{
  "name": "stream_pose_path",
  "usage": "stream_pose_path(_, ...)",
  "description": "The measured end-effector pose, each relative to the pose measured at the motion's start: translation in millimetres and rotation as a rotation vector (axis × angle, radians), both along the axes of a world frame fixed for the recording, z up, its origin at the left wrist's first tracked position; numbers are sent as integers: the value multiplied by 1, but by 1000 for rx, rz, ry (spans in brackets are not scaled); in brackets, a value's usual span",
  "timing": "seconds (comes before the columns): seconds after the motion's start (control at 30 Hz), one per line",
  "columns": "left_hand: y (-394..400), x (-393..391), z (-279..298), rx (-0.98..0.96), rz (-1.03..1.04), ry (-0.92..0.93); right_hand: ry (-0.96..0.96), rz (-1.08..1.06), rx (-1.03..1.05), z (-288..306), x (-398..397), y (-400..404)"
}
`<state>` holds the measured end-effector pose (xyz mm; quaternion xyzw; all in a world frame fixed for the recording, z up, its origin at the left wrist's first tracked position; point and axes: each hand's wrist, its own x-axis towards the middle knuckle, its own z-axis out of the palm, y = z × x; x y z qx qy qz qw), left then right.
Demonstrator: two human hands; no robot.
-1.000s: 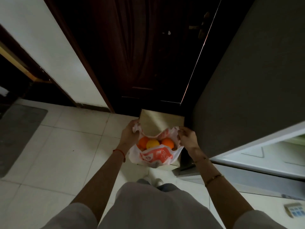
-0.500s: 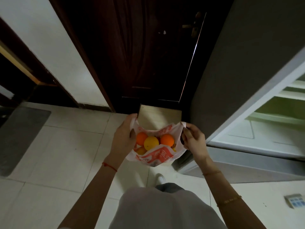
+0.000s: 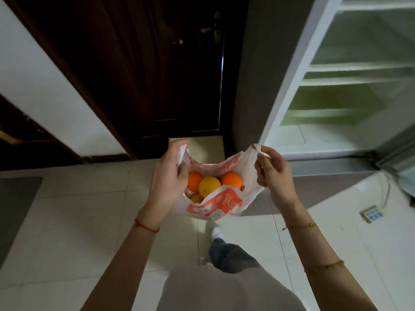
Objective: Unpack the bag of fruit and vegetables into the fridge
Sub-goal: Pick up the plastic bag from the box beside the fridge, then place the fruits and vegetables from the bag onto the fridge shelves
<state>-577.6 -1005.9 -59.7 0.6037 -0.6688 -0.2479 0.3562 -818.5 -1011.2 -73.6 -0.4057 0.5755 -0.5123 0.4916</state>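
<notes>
A white plastic bag (image 3: 215, 204) with red print hangs open between my hands, held above the floor. My left hand (image 3: 168, 178) grips its left handle and my right hand (image 3: 272, 173) pinches its right handle. Inside the bag lie two oranges (image 3: 195, 181) (image 3: 231, 180), a yellow fruit (image 3: 210, 186) between them, and another fruit partly hidden below. The fridge (image 3: 350, 86) stands open at the upper right, its white shelves bare.
A dark wooden door (image 3: 161, 70) is straight ahead, with a cardboard box (image 3: 203, 145) on the floor before it. The grey fridge side (image 3: 265, 63) rises beside the box. A dark mat (image 3: 15, 207) lies far left. A small power strip (image 3: 372, 213) sits on the tiles at right.
The bag has been lifted and pulled wider open. My view has swung right, bringing the fridge's open interior and shelves into sight.
</notes>
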Motion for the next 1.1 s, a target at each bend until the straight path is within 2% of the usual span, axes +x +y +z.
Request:
stream_pose_path(0.37,25,-68,55,-32,-240,69,-58,-163,-96,41,-73,61)
stream_pose_path(0.57,16,-134,76,-34,-332,89,-6,-222,-105,55,-123,64)
stream_pose_path(0.87,-14,-248,98,-56,-325,144,29,-158,-150,81,-225,22)
stream_pose_path(1.1,-58,-318,112,-185,-204,177,77,-37,-219,110,-295,-40)
